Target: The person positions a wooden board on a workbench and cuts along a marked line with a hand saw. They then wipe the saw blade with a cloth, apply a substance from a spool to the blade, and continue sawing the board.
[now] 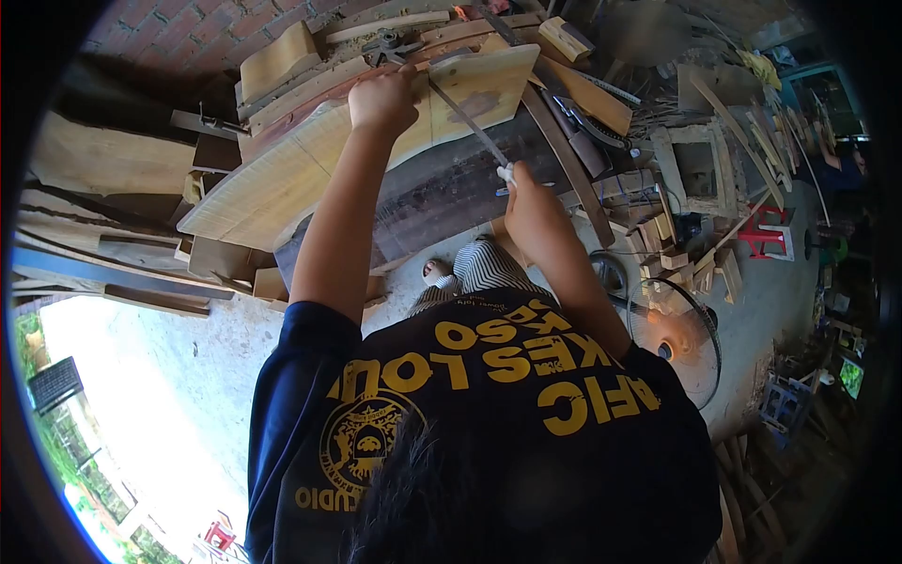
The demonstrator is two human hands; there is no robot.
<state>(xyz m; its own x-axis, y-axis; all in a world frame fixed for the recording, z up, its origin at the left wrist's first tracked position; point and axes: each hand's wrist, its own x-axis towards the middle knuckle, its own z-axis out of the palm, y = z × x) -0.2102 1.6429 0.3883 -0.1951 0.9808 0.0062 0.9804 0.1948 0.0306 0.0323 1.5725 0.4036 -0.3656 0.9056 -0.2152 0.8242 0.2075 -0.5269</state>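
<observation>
A long thin metal tool [467,120], like a file or blade, runs slantwise over a pale curved wooden board [310,155]. My right hand [532,199] is closed around its whitish handle at the near end. At the far end of the tool, my left hand [383,101] is a closed fist at the board's far edge; what its fingers grip is hidden. The pale board lies tilted on a dark wooden surface [423,197].
A metal clamp [390,47] sits behind my left hand. Wood pieces [587,89] and a power tool [601,132] lie at the right. Further right are a standing fan [672,343], a red stool [766,233] and wood offcuts [691,273]. Boards [113,160] are stacked at the left.
</observation>
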